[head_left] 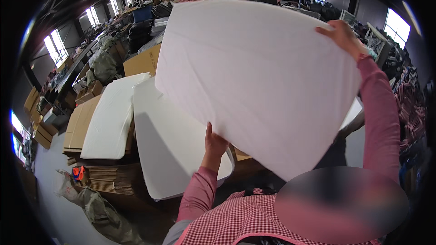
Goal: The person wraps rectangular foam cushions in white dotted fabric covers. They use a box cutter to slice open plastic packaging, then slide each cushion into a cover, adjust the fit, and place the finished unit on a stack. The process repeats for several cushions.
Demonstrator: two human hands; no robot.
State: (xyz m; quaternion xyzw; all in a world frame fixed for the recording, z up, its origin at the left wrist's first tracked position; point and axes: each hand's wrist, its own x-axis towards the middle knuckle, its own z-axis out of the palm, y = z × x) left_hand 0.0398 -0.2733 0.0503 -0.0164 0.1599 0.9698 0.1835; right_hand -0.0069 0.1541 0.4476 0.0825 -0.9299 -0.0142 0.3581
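Observation:
A large white flat pad (259,68) with rounded corners and faint wrinkles is held up tilted in front of me. My right hand (343,36) grips its far right edge, thumb on the face and fingers behind. At the lower left edge my left hand (215,145) holds it, thumb up and the other fingers hidden behind the pad. Just below and left lies another white pad (168,140) with rounded corners, partly covered by the raised one and its shadow. Whether the pads are foam or board under the covering, I cannot tell.
Left of the pads, a white plastic-wrapped slab (113,115) rests on flattened cardboard (81,127). Below are stacked cardboard sheets (109,179), an orange-and-blue item (78,173) and a grey-green sack (106,215). An open carton flap (143,61) stands behind; piled goods fill the hall.

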